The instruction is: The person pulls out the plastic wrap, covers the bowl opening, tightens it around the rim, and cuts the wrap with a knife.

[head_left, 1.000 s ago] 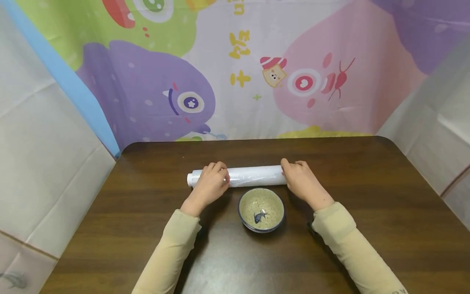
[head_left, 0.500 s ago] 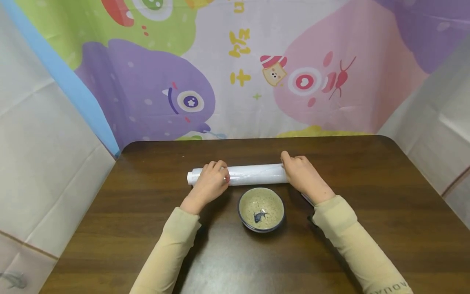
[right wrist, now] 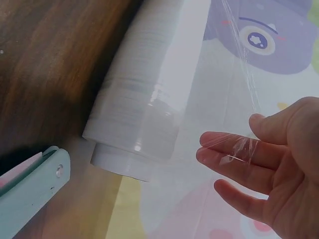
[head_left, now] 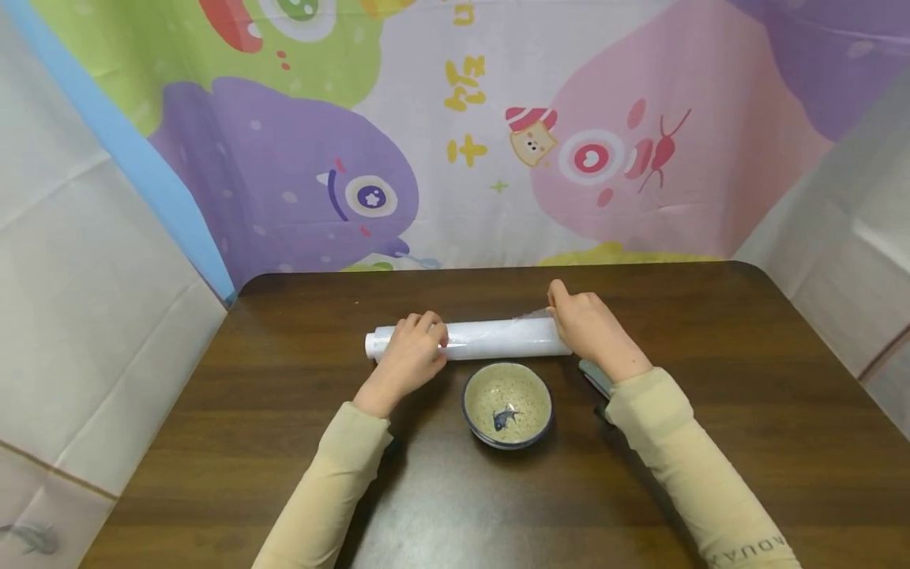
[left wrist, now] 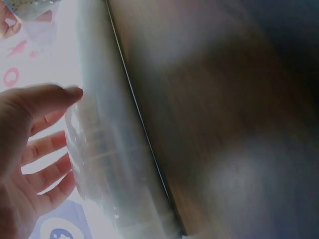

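Note:
A roll of cling film (head_left: 498,340) lies across the table behind a speckled bowl (head_left: 526,399) with a dark rim and a blue fish painted inside. My left hand (head_left: 408,354) holds the roll near its left end; in the left wrist view its thumb and fingertips touch the film. At the other end my right hand (head_left: 590,332) pinches the loose film edge. The right wrist view shows this clear film (right wrist: 242,145) bunched between thumb and fingers, with a stretched sheet running back to the roll. The white core sticks out at the roll's end.
A pale green tool (right wrist: 35,191) with a rivet and a pink strip lies on the table beside the roll's right end, partly hidden by my right forearm in the head view. Behind the dark wooden table (head_left: 213,442) hangs a cartoon-printed curtain (head_left: 469,213).
My right hand has risen and moved slightly away from me, pulling a thin piece of film up off the roll. The green tool shows more now. My left hand stays about in place.

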### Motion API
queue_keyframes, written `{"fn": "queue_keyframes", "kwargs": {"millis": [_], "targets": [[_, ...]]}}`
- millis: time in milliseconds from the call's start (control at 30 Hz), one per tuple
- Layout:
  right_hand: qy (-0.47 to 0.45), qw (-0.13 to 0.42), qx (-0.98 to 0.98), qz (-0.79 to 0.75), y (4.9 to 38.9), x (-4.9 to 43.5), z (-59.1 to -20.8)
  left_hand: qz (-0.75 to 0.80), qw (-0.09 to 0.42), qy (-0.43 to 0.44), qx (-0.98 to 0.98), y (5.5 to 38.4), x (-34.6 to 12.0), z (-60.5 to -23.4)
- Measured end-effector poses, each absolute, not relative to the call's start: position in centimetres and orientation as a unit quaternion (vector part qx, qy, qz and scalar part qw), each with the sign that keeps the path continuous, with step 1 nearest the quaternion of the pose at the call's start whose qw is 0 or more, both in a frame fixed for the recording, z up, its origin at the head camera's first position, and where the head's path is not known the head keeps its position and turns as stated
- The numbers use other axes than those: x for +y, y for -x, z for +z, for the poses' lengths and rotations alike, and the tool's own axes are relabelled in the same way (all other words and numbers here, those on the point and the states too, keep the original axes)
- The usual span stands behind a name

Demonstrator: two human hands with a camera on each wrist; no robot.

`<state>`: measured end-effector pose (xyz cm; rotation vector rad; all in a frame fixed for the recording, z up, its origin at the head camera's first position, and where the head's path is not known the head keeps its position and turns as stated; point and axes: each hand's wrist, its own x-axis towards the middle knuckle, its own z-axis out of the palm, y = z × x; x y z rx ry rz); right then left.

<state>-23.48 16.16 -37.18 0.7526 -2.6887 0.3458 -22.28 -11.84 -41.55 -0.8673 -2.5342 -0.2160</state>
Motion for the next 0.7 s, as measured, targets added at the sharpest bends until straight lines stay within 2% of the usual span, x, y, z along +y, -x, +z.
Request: {"fn": "queue_keyframes", "kwargs": {"millis": [133,333,700], "targets": [[-0.259,0.15,-0.945,0.129,23.6,16.4,-37.1,-0.072,0.228,0.31,-0.92,22.3,-11.7,-41.5],[-0.254,0.098,-0.952,0.139,23.4,16.5,-37.0,-0.074,0.237,0.317,-0.915,22.5,-12.1,-40.9],[-0.238,0.081,-0.958,0.137,23.1,17.6,-36.5,-0.109,0.253,0.331,-0.902,23.1,-11.8,-39.9]]}}
